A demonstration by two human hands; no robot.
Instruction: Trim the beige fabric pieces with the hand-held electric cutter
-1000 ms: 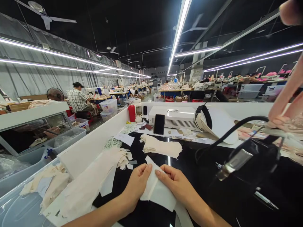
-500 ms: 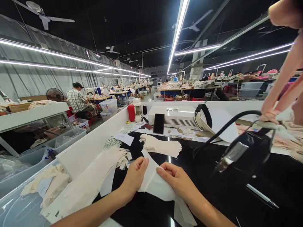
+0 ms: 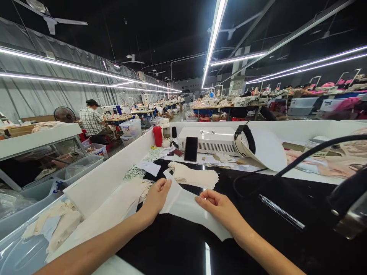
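**Item: white fabric piece, held in both hands**

Your left hand (image 3: 156, 198) pinches the white fabric piece (image 3: 189, 210) at its upper-left corner, fingers closed on the edge. Your right hand (image 3: 219, 204) is closed on the upper edge toward 3 o'clock. The piece lies on the black tabletop (image 3: 272, 236), long axis running from 10 to 4 o'clock; its far corner lies nearer your right hand. At 12 o'clock: cream cut pieces (image 3: 195, 176). At 9 o'clock: a cream fabric heap (image 3: 114, 208). The black tool (image 3: 348, 200) at 3 o'clock is cut off by the frame.
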